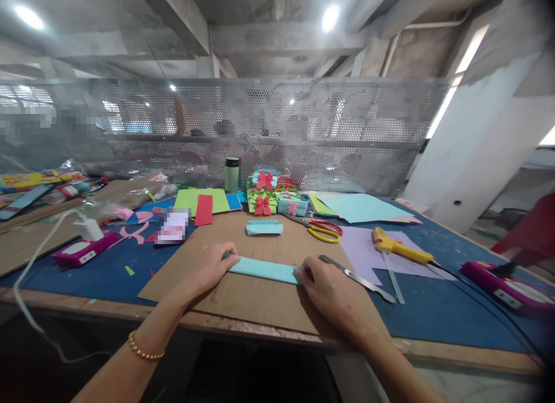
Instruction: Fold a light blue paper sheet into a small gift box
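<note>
A light blue paper strip [265, 270] lies lengthwise across a brown cardboard sheet [255, 302]. My left hand [213, 265] grips its left end between thumb and fingers. At the right end, my right hand [330, 287] has its fingers curled down onto the strip. Small dark edges show by the fingertips at both ends; I cannot make out what they belong to. Just beyond the strip sits a smaller folded piece of light blue paper [263, 229]. A metal spatula-like tool [366, 283] with a dark end rests beside my right hand.
Scissors [325, 232] with red and yellow handles lie behind my right hand. Farther right are a yellow glue gun [401, 250] and a purple power strip [505, 287]. Small paper bags with bows [262, 202] stand at the back. A phone [172, 226] lies left.
</note>
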The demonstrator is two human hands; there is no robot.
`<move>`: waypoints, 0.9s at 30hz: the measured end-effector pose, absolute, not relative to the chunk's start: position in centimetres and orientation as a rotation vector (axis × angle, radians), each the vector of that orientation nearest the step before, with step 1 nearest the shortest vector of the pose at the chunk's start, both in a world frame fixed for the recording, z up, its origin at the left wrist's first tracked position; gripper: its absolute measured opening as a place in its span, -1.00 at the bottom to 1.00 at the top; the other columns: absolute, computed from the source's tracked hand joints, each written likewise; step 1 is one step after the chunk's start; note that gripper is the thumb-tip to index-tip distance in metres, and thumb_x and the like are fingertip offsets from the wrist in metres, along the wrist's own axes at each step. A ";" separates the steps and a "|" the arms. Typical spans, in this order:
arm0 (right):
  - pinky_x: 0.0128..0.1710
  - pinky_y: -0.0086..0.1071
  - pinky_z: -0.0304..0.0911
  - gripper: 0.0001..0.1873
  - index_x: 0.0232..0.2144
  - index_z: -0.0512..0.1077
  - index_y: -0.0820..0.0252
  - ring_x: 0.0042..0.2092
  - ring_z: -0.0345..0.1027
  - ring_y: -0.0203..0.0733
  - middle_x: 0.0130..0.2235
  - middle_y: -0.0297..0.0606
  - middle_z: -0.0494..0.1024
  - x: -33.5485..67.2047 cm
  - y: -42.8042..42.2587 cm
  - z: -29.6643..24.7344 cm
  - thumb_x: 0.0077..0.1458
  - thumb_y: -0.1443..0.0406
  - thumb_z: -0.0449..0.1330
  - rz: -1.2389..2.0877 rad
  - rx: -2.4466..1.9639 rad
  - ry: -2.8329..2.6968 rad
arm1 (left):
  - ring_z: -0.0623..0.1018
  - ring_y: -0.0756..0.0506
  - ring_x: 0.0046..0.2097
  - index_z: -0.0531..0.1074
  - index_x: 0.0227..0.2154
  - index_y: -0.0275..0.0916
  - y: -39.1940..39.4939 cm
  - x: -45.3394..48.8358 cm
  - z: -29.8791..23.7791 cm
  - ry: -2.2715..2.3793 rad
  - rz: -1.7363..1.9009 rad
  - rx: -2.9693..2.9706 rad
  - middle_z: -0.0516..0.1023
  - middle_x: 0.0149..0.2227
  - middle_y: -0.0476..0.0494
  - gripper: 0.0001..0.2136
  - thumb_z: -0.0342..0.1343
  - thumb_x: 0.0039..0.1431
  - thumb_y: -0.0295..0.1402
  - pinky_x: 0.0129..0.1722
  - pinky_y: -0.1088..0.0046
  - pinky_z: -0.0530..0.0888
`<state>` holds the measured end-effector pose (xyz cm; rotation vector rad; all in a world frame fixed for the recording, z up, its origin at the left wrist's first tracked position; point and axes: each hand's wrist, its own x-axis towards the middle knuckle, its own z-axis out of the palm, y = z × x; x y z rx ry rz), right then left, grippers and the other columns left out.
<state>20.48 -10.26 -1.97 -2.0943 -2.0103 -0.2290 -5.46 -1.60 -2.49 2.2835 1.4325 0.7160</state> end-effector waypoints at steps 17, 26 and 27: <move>-0.43 -0.32 -0.06 -0.69 -0.35 0.37 0.14 -0.33 0.43 -0.12 -0.35 -0.19 0.55 20.4 -9.9 -2.0 0.30 0.14 -0.07 -0.291 -2.127 -2.050 | 0.46 -0.12 -0.30 0.34 -0.44 -0.18 -1.7 -4.6 -1.6 1.457 0.620 2.355 0.50 -0.39 -0.06 -0.82 -0.05 0.21 -0.26 -0.37 0.42 0.18; -0.44 -0.32 -0.10 -0.73 -0.36 0.37 0.17 -0.33 0.46 -0.13 -0.37 -0.16 0.58 20.0 -10.1 -1.8 0.32 0.23 -0.04 -0.306 -2.090 -2.067 | 0.49 -0.18 -0.23 0.33 -0.36 -0.18 -1.5 -4.3 -2.5 1.541 0.572 2.409 0.55 -0.30 -0.13 -0.84 -0.09 0.23 -0.26 -0.31 0.39 0.19; -0.44 -0.32 -0.09 -0.74 -0.36 0.37 0.18 -0.33 0.47 -0.13 -0.36 -0.16 0.58 20.0 -10.2 -1.7 0.32 0.24 -0.04 -0.302 -2.090 -2.063 | 0.49 -0.19 -0.22 0.33 -0.35 -0.18 -1.5 -4.3 -2.5 1.569 0.570 2.391 0.55 -0.29 -0.15 -0.83 -0.09 0.23 -0.25 -0.31 0.38 0.19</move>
